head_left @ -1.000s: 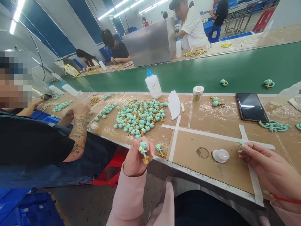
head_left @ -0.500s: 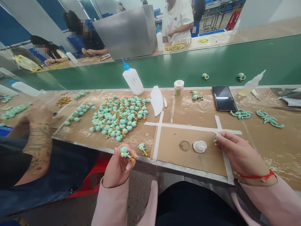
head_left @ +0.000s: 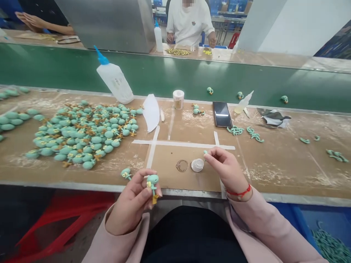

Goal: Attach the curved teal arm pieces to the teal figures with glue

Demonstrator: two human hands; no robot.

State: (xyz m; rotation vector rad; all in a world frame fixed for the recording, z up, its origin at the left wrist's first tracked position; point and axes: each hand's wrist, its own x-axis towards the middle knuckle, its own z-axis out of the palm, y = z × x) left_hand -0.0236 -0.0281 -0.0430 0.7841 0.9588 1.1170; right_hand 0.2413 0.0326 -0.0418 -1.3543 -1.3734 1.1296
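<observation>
My left hand [head_left: 131, 197] is shut on a small teal clay figure [head_left: 153, 179] with yellow feet, holding it upright just over the table's front edge. My right hand [head_left: 227, 168] pinches a thin teal piece [head_left: 205, 152] between thumb and forefinger. That hand hangs near a clear round plastic lid [head_left: 197, 165] and a thin wire ring [head_left: 182, 166]. Another teal figure [head_left: 126, 174] lies on the cardboard-covered table [head_left: 186, 171] beside my left hand. A large heap of teal figures [head_left: 82, 135] lies to the left.
A glue bottle with a blue nozzle [head_left: 113, 76], a small tub [head_left: 178, 99], a white paper sheet [head_left: 150, 113], a phone [head_left: 222, 114] and teal coiled strips [head_left: 235, 130] stand on the table. A green conveyor belt [head_left: 175, 73] runs behind it, with a co-worker [head_left: 189, 23] beyond.
The view has swung left and now faces the table squarely, and the tattooed neighbour's arm has left the frame. My hands have come closer together, and both keep their hold.
</observation>
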